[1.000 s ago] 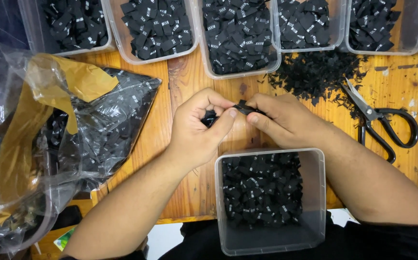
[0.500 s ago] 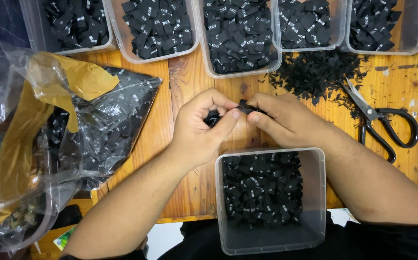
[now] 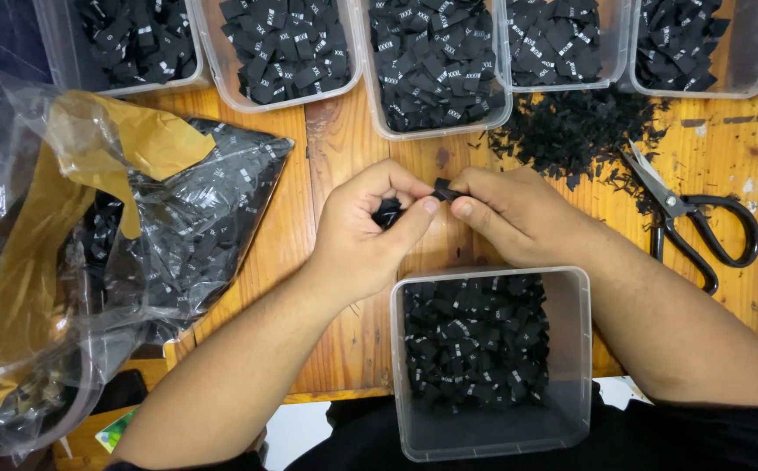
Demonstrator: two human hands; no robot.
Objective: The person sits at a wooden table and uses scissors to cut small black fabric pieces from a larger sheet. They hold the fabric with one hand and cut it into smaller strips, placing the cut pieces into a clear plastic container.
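My left hand (image 3: pixel 368 228) and my right hand (image 3: pixel 508 214) meet over the wooden table (image 3: pixel 335 148), just above a clear plastic tub (image 3: pixel 490 440) part full of small black fabric labels. Both hands pinch one small black label (image 3: pixel 442 188) between thumbs and forefingers. Inside the curled fingers of my left hand sits a small bunch of more black labels (image 3: pixel 387 212).
Several clear tubs of black labels line the far edge, such as one tub (image 3: pixel 435 65) in the middle. A clear plastic bag (image 3: pixel 108 235) with brown paper and labels lies at left. Black-handled scissors (image 3: pixel 689 218) rest at right beside a heap of black scraps (image 3: pixel 584 131).
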